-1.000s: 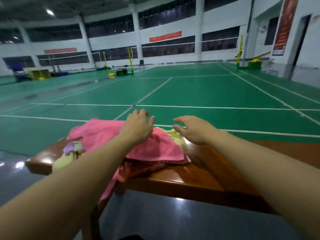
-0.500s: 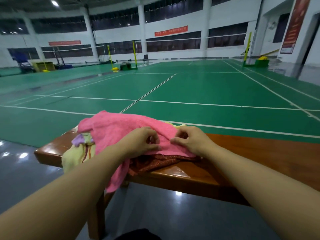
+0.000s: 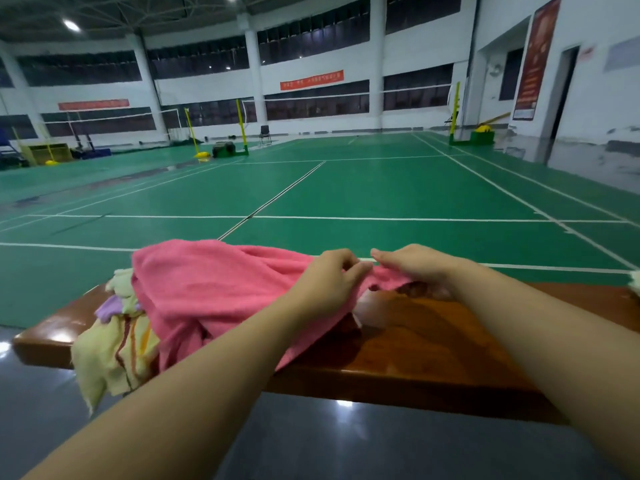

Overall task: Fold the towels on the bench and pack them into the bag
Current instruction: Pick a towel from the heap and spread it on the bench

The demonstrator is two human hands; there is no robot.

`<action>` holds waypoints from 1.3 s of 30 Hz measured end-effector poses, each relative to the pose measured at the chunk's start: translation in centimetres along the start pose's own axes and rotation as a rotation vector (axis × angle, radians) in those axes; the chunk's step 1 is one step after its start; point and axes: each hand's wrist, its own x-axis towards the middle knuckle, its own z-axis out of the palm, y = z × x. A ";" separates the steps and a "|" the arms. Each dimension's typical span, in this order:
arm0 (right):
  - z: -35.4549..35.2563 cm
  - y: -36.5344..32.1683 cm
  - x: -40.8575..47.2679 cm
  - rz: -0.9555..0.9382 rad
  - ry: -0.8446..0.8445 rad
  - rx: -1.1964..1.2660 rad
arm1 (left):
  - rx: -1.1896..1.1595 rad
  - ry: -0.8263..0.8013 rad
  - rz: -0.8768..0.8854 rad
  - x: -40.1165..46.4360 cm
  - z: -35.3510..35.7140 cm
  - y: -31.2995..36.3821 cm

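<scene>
Pink towel (image 3: 214, 289) tops the heap on the bench (image 3: 433, 351); our left hand (image 3: 329, 275) and right hand (image 3: 412, 265) pinch its edge close together. Lifting could drag the yellow towel (image 3: 114, 355), already overhanging, onto the floor.

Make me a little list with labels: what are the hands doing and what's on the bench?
left hand: pinches the pink towel's edge
right hand: pinches the same edge, close beside the left
pink towel: on top of the pile, unfolded
yellow towel: under the pink one, hanging off the bench
bench: brown wood, shiny
bag: not in view
</scene>
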 end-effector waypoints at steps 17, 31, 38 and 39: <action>-20.2 14.7 -9.1 0.333 0.753 -0.798 | 0.166 -0.155 0.166 1.9 13.4 4.3; -8.5 15.3 -6.5 0.292 0.626 -0.719 | 0.331 -0.567 -0.149 5.2 8.1 2.4; -14.3 17.4 -7.0 -0.022 0.413 -0.795 | 0.345 -0.309 -0.050 5.2 9.2 1.4; -15.2 18.0 -7.2 -0.048 0.392 -0.796 | 0.293 -0.271 -0.053 5.4 9.3 1.3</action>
